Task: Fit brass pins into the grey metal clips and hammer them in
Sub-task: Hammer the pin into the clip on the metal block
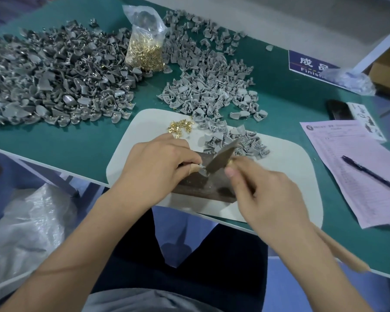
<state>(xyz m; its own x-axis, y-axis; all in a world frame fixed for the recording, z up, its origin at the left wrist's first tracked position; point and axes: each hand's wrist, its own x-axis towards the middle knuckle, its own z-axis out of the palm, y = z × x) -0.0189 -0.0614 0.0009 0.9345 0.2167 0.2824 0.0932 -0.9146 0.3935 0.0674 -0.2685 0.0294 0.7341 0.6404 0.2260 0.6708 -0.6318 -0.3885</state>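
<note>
My left hand pinches a small grey metal clip against a dark metal block on the white mat. My right hand grips a small hammer by its wooden handle. The hammer's grey head is blurred and touches the clip. A few loose brass pins lie at the mat's far edge, beside a small heap of grey clips.
Large heaps of grey clips cover the green table at left and middle. A clear bag of brass pins stands between them. Pink paper with a pen, a phone and a blue sign lie at right.
</note>
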